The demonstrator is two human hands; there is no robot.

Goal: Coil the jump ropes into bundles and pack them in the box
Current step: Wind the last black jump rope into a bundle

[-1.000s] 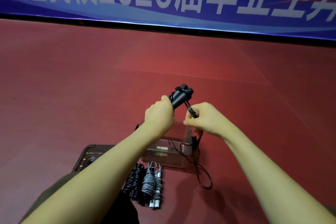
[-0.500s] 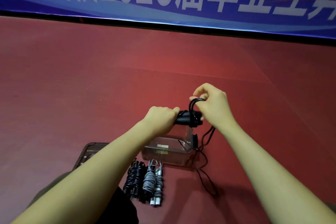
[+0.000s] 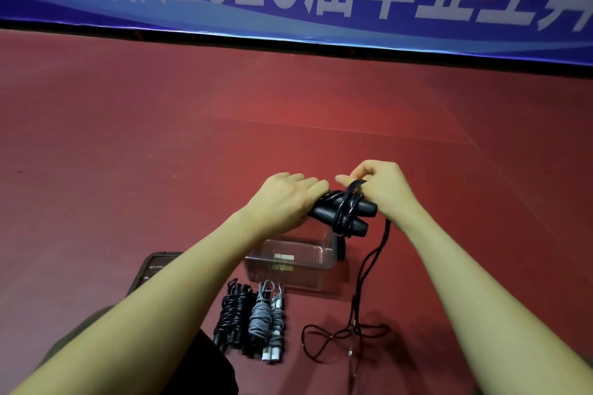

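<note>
The left hand (image 3: 282, 202) curls round one end of the black jump rope handles (image 3: 345, 216), held above the clear plastic box (image 3: 288, 266). The right hand (image 3: 382, 189) pinches the black cord (image 3: 373, 260) wound round them; its slack trails onto the red floor (image 3: 128, 154).

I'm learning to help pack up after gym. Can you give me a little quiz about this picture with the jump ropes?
1. True or false: the clear box already has bundles in it.
2. Which hand pinches the cord: A left, B right?
3. How many finished bundles lie on the floor?

Key:
1. False; it looks empty.
2. B; the right hand winds the cord around the black handles, which the left hand holds.
3. Two: black bundle, grey bundle.
</note>
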